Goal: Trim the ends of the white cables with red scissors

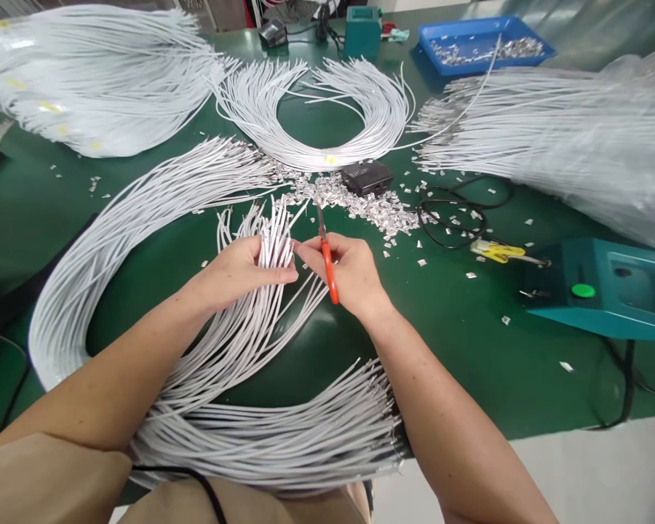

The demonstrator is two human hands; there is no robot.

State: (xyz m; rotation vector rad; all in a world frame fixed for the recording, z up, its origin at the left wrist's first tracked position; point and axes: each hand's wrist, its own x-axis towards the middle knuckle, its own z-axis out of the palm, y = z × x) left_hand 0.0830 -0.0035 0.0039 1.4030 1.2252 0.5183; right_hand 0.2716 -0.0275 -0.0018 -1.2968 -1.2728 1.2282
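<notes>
My left hand (245,266) is closed around a bunch of white cables (276,244), their ends pointing up and away from me. My right hand (346,269) holds a pair of scissors with orange handles (328,269); the blades point away. The right fingertips meet the cables at the bunch's right side. From the left hand the cables run down and curve into a large white coil (60,313) on the left. More cables with dark metal tips (354,407) lie close to my body.
Small silvery pieces (360,207) lie scattered around a black box (367,178). Beyond are a cable coil (327,156), a larger bundle (98,80) and a blue tray (485,65). Right are a plastic-covered bundle (557,131), yellow-handled cutters (496,252) and a teal machine (627,291).
</notes>
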